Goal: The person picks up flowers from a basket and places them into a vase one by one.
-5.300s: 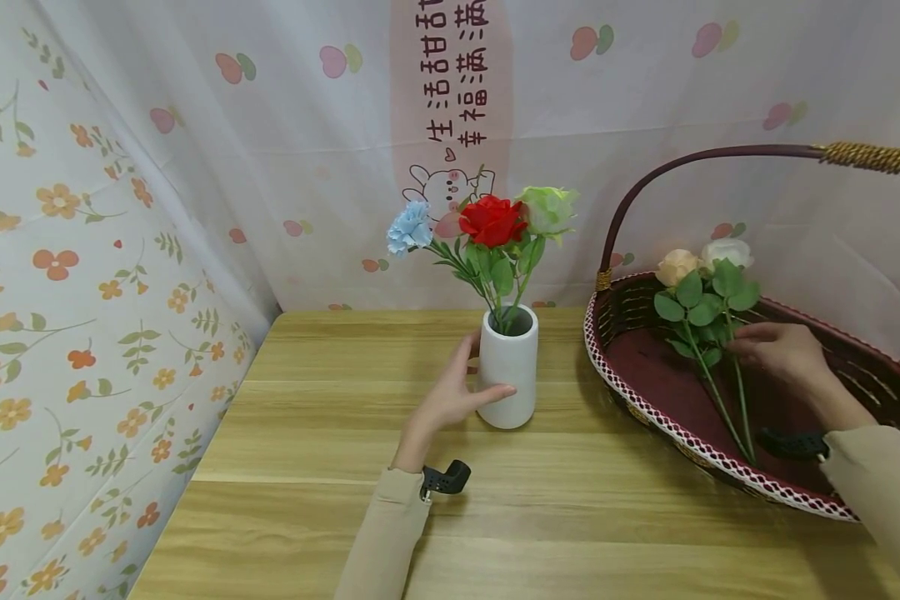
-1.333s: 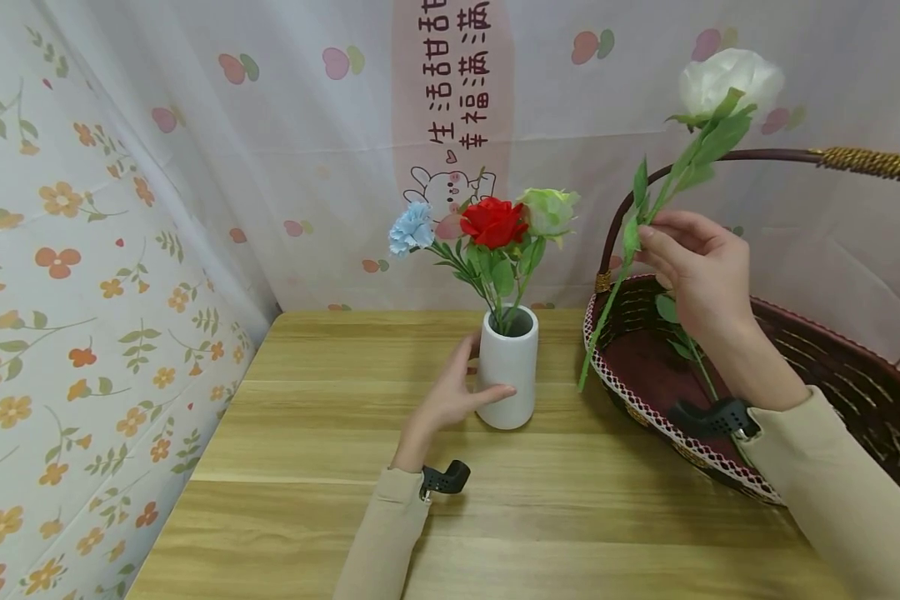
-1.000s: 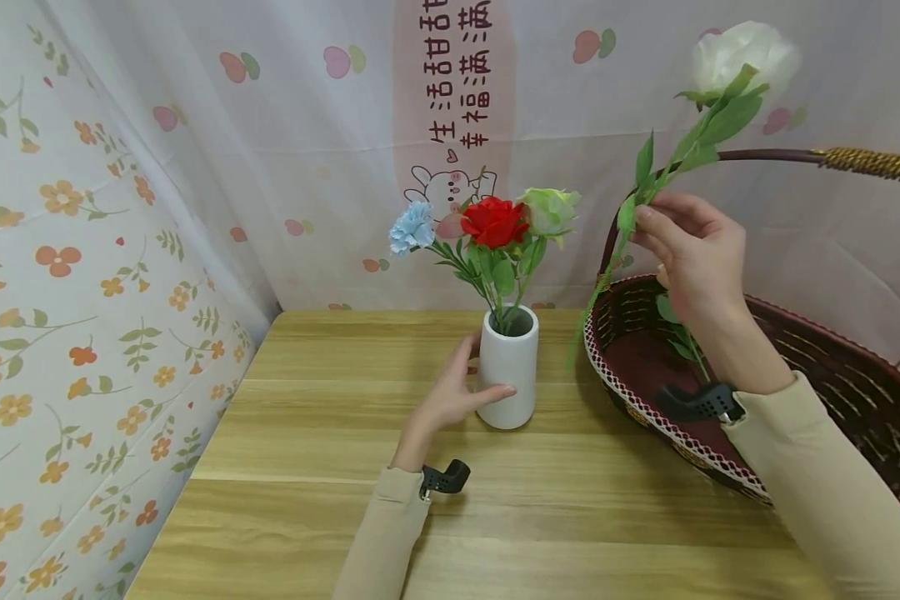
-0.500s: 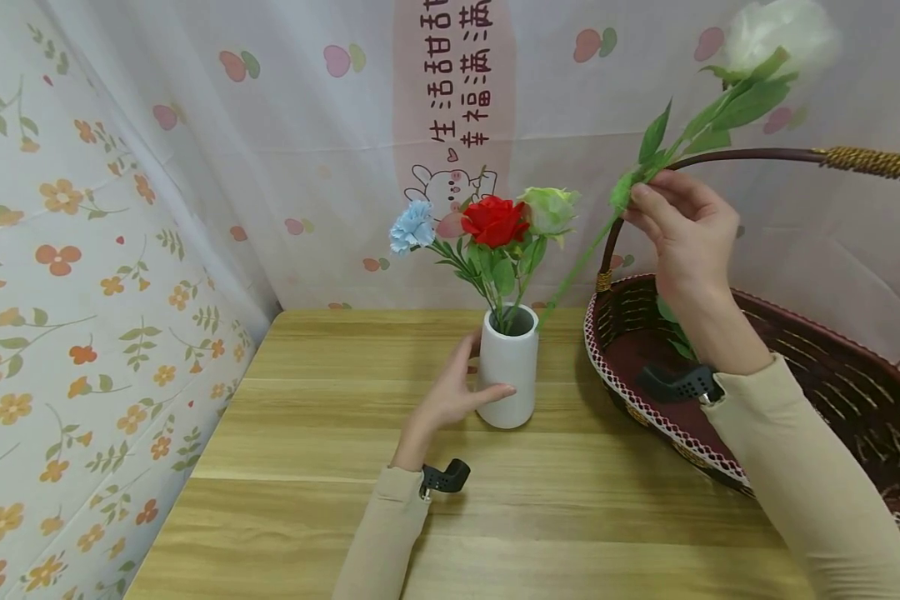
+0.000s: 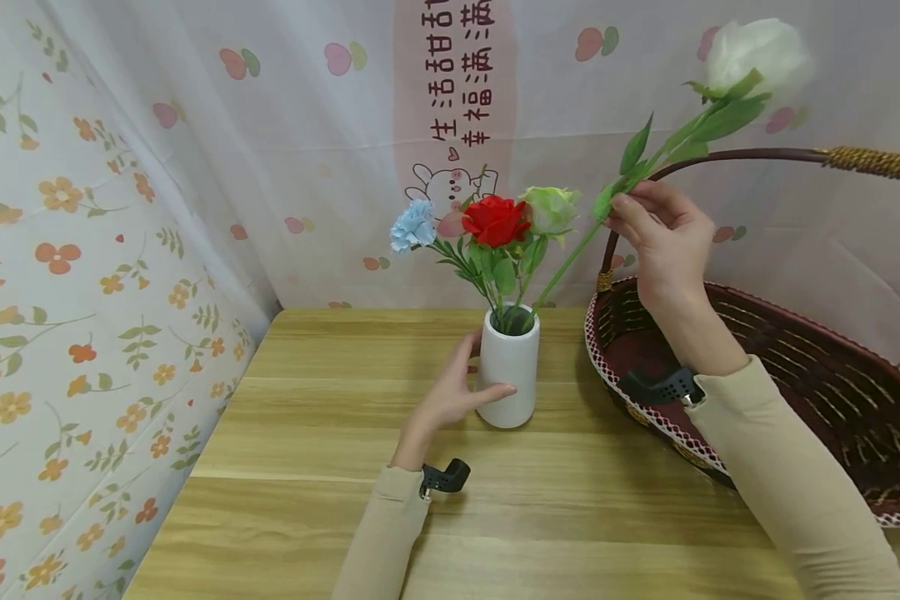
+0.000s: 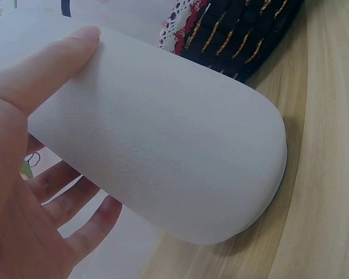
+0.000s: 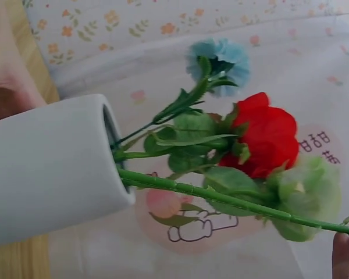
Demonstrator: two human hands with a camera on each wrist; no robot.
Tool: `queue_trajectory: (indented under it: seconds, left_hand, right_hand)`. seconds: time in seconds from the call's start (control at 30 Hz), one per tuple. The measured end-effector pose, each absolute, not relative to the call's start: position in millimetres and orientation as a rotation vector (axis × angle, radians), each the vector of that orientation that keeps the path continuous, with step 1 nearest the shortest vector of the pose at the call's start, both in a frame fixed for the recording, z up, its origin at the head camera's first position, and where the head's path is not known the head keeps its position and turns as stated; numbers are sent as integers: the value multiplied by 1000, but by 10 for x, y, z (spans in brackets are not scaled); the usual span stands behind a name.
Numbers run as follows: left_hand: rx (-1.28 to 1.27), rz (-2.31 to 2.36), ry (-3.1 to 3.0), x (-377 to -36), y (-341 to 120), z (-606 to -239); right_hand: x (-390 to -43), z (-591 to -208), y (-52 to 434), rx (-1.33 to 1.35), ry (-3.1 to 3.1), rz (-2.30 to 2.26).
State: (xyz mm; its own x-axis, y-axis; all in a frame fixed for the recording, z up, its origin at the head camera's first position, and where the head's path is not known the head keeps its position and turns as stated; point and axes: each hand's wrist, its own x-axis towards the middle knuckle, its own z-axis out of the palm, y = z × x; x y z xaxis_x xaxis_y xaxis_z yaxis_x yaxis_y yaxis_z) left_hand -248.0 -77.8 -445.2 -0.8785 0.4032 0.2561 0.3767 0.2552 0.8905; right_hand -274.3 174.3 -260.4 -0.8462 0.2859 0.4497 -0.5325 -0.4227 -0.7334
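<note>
My right hand [image 5: 663, 242] pinched the white rose [image 5: 753, 52] partway up its stem, bloom high above and beyond my fingers, and the stem's lower end sat just inside the mouth of the vase [image 5: 508, 367]. My left hand [image 5: 450, 392] cupped the vase, thumb [image 6: 43, 67] laid along its near side and the other fingers curved round the far side. I judged the main risk to be the slant: the stem entered at a shallow angle, so a push along it could lever the rim sideways and tip the vase if my left hand slackened. The mouth was also crowded; the blue flower [image 5: 411, 227], the red rose [image 5: 493, 220] and the green rose [image 5: 549, 208] filled it, and in the right wrist view the new stem [image 7: 221, 197] ran just under their leaves, so it could snag a leaf or drag a bloom down with it. The green rose stood closest to my right fingertips and most in the way. Below my right wrist lay the basket [image 5: 645, 400], its handle [image 5: 750, 153] arching behind my fingers, near enough for the rose's leaves to brush. Everything rested on the table [image 5: 307, 467].
</note>
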Motion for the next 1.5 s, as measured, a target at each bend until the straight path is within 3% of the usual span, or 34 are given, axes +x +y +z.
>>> queue_trajectory:
  seconds: [1.5]
  left_hand:
    - [744, 1724, 2477, -2487, -780, -4451]
  right_hand:
    - [-2611, -3432, 1392, 367, -1820, 2021]
